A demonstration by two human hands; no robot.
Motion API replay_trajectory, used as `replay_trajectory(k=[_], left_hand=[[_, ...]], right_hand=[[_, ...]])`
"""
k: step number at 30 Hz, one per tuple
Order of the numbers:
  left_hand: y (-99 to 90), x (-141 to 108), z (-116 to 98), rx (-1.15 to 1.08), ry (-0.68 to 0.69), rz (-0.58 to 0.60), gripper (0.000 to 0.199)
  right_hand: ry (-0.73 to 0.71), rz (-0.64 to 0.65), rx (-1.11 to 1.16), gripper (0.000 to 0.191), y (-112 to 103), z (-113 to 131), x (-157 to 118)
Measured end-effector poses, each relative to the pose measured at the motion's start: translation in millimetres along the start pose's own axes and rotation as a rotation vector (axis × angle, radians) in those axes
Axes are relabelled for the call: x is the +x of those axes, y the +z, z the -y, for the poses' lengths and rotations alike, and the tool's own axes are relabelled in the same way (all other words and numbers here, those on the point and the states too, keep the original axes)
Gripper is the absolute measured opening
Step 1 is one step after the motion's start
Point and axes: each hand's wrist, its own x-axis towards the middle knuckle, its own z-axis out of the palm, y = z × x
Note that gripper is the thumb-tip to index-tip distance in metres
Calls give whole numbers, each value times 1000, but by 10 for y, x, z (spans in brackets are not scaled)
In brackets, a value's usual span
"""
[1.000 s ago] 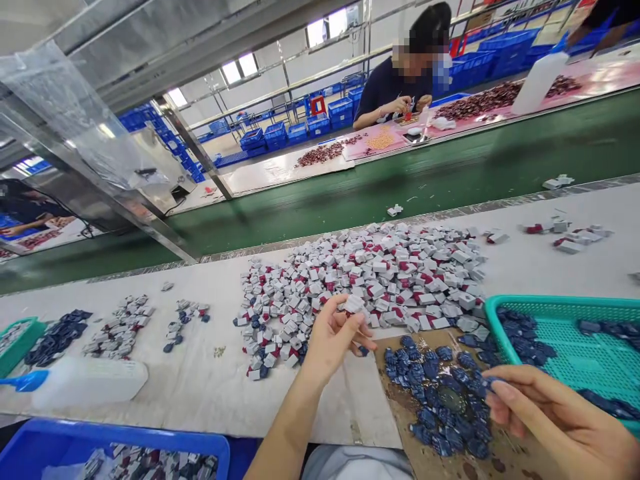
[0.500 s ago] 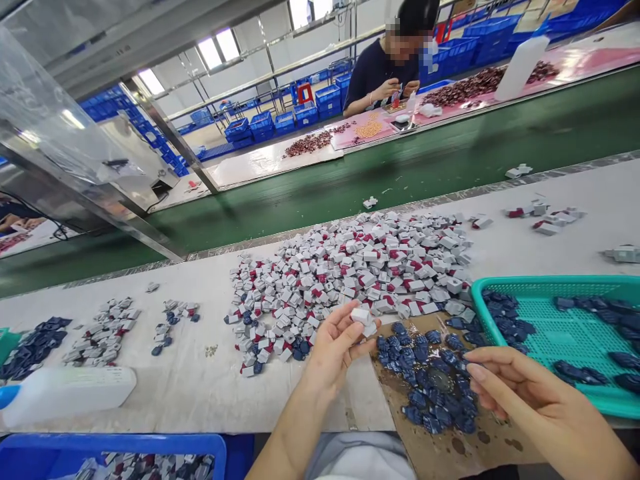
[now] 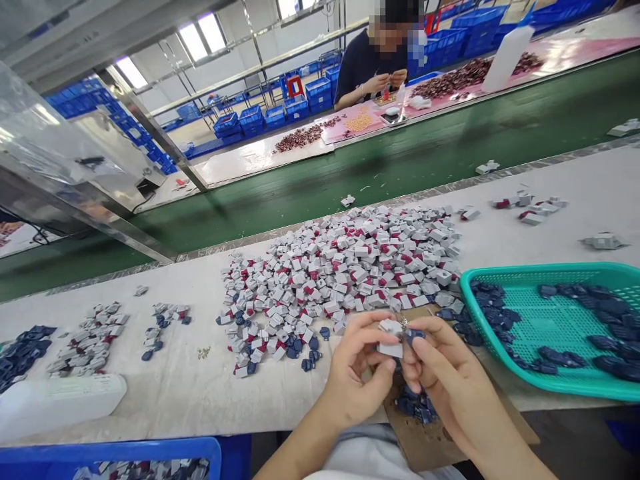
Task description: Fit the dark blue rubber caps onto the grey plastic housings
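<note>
My left hand [image 3: 357,370] is closed on a small white plastic part [image 3: 391,341]. Between the fingertips of my right hand [image 3: 445,367] is a small dark blue plastic part [image 3: 414,335]. The two parts meet or nearly meet in front of me; fingers hide the exact contact. Below my hands, more blue parts [image 3: 417,407] lie on a brown cardboard sheet [image 3: 430,450], mostly covered by my hands. Just beyond is a big heap of white and dark red parts [image 3: 345,267], with some blue ones along its near left side.
At right sits a green basket [image 3: 530,380] holding blue parts. To the left are smaller piles [image 3: 93,340] and a white bottle [image 3: 65,403] lying down. A blue bin [image 3: 150,448] stands below. Across the green conveyor [image 3: 280,190] a person [image 3: 373,67] works.
My right hand has come up and left from the cardboard with a blue part, meeting the left hand's white part. Some blue parts now lie beside the heap. The view has shifted slightly.
</note>
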Motion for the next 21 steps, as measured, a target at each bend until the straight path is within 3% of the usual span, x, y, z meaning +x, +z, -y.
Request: replay_trajectory(k=[2, 5, 8, 10, 12, 15, 18, 21], left_hand=[[51, -13, 32, -202, -118, -37, 20], [77, 14, 59, -338, -213, -161, 31], [52, 50, 3, -419, -354, -191, 59], [17, 41, -55, -435, -477, -155, 61], [-26, -7, -91, -459, -566, -142, 47], [-94, -126, -72, -547, -624, -227, 36], [-142, -233, -2, -597, -650, -305, 46], [-155, -278, 49, -584, -692, -299, 54]], right_hand=[[-11, 2, 30, 42, 60, -11, 27], [-19, 14, 20, 41, 79, -38, 40], [-25, 32, -59, 41, 2, -69, 13], [-14, 28, -147, 42, -138, -82, -31], [20, -21, -239, 40, -362, -84, -97], [42, -75, -492, 33, -775, -80, -220], [-7, -16, -784, 33, -1085, -109, -315], [-85, 38, -944, 30, -1152, -179, -314]])
